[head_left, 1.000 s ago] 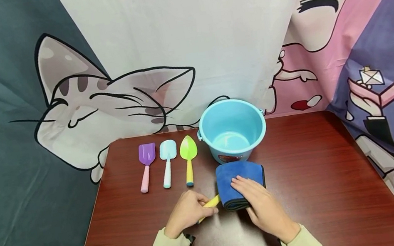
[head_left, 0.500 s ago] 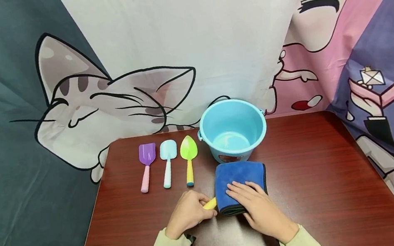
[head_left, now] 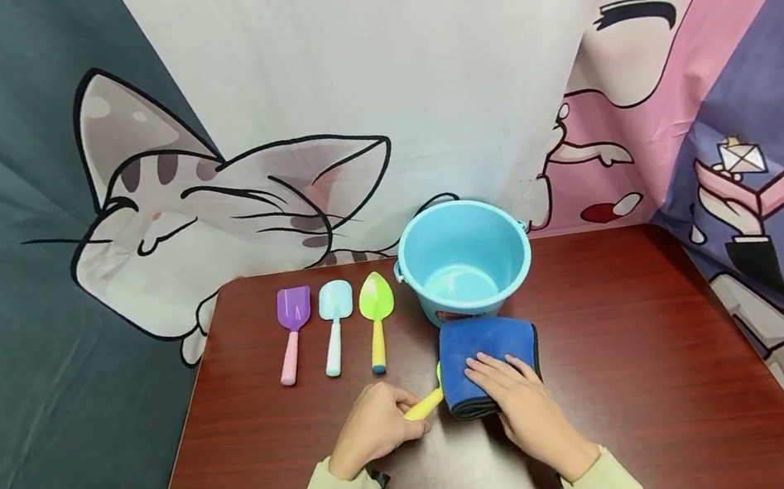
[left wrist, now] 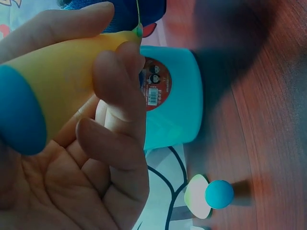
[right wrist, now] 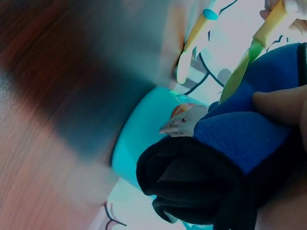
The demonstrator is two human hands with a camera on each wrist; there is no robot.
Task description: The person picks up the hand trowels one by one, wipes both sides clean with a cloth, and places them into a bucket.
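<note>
My left hand (head_left: 375, 424) grips the yellow handle of a small toy trowel (head_left: 425, 405); its blue end cap and the curled fingers show close up in the left wrist view. The trowel's green blade (right wrist: 236, 81) lies against a folded blue cloth (head_left: 483, 336) with black edging, which hides most of it in the head view. My right hand (head_left: 529, 413) holds the cloth, fingers spread over its top and thumb (right wrist: 280, 105) pressing its other side. The cloth's loose black-edged folds bulge out in the right wrist view.
A light blue bucket (head_left: 429, 293) stands right behind the cloth, its inside bare. Left of it lie a green-and-yellow trowel (head_left: 375, 305), a pale blue shovel (head_left: 336, 307) and a purple shovel (head_left: 294, 312) in a row. A printed curtain (head_left: 364, 48) hangs behind the brown table (head_left: 639, 343).
The cloth and right hand shifted left and nearer, covering more of the trowel, then back right and away. More of the handle and a sliver of green blade now show. The left hand hardly moved.
</note>
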